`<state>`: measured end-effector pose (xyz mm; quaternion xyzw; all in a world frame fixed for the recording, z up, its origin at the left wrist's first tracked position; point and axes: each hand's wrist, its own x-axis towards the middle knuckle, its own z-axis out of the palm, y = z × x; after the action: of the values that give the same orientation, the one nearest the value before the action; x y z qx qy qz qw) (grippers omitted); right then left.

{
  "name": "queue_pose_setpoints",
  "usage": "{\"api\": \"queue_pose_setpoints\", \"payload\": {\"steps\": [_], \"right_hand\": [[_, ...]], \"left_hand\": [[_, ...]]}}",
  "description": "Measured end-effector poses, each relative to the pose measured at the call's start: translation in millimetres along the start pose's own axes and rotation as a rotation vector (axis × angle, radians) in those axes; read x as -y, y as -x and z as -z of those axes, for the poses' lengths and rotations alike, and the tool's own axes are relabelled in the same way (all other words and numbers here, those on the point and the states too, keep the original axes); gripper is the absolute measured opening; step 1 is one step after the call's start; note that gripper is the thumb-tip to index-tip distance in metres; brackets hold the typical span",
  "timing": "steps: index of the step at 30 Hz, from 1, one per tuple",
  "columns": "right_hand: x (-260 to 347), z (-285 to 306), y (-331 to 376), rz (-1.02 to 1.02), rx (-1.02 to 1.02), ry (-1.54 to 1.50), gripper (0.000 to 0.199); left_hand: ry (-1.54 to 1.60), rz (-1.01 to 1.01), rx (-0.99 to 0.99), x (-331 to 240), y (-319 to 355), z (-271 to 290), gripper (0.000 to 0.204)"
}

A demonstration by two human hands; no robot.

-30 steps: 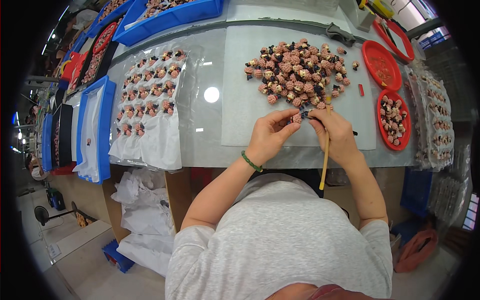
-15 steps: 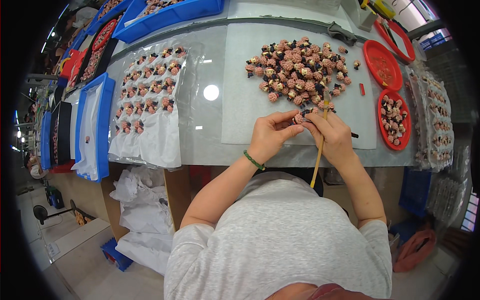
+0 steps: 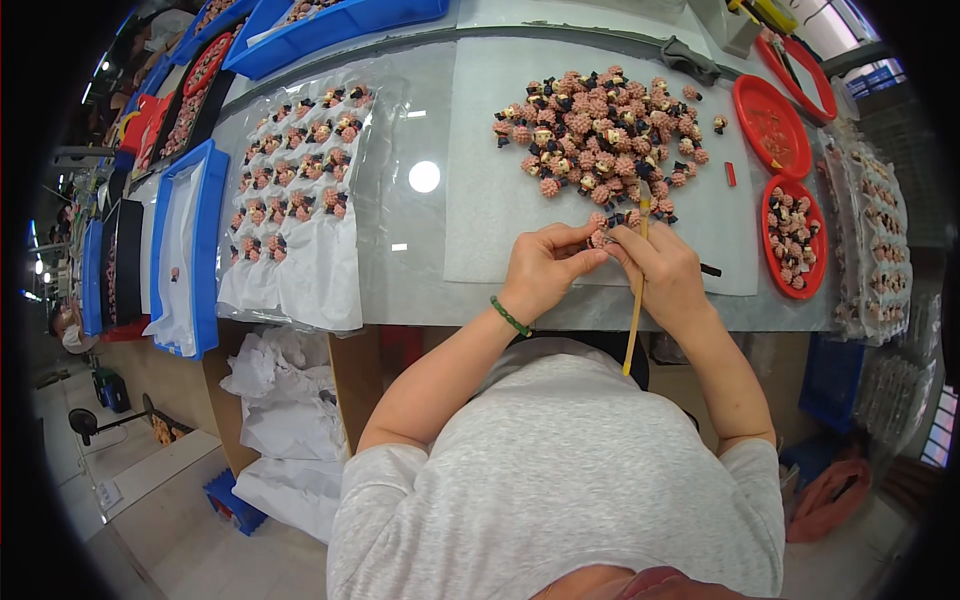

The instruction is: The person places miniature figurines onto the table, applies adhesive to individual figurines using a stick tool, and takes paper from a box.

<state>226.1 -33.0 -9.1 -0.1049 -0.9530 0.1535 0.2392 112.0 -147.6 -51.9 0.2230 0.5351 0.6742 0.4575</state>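
My left hand (image 3: 543, 270), with a green bead bracelet on its wrist, pinches a small figurine (image 3: 598, 238) with pink, bumpy hair. My right hand (image 3: 662, 270) is closed, its fingertips against the same figurine. A thin yellow-handled brush (image 3: 634, 325) passes between the right fingers, its handle slanting down towards my body and its pale end pointing at the pile. A dark stick (image 3: 711, 270) shows beside the right hand; whether that hand holds it I cannot tell. Just beyond both hands spreads a heap of similar pink-haired figurines (image 3: 600, 130) on a white sheet (image 3: 480, 220).
To the left, figurines stand in rows on a wrapped white tray (image 3: 320, 285), beside a blue tray (image 3: 208, 270). At right lie a red oval dish (image 3: 768, 245) of figurines, another red dish (image 3: 745, 100) and a small red piece (image 3: 730, 175). Stacked packed trays (image 3: 870, 240) stand farther right.
Both hands keep the figurine in nearly the same place. The brush's far end has shifted slightly left. The whole view has tilted a little.
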Motion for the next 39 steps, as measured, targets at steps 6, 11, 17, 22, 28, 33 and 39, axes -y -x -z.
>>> {"api": "queue_pose_setpoints", "payload": {"steps": [6, 11, 17, 22, 28, 33, 39], "right_hand": [[0.2, 0.3, -0.6, 0.006, 0.002, -0.004, 0.020], [-1.3, -0.1, -0.7, 0.012, 0.010, 0.005, 0.019], [-2.0, -0.7, -1.3, 0.038, -0.011, -0.004, 0.019], [-3.6, -0.5, -2.8, 0.055, -0.011, -0.025, 0.018], [-5.4, -2.4, -0.9, 0.056, -0.013, -0.046, 0.016], [-5.6, -2.3, -2.1, 0.073, -0.030, -0.063, 0.015], [-4.4, -2.7, -1.3, 0.069, -0.035, -0.045, 0.016]], "left_hand": [[-0.033, 0.002, -0.009, 1.6, -0.8, -0.3, 0.024], [-0.024, 0.018, -0.001, -0.1, -0.6, -1.1, 0.031], [-0.031, 0.017, -0.002, 0.2, -0.6, -0.8, 0.030], [-0.030, 0.051, -0.002, -0.7, -1.3, -0.6, 0.029], [-0.018, 0.037, -0.012, 0.6, -0.5, -1.0, 0.029], [0.003, 0.027, -0.025, 1.8, -0.9, -0.6, 0.025], [0.001, 0.044, -0.014, 0.5, -1.7, 0.4, 0.023]]}}
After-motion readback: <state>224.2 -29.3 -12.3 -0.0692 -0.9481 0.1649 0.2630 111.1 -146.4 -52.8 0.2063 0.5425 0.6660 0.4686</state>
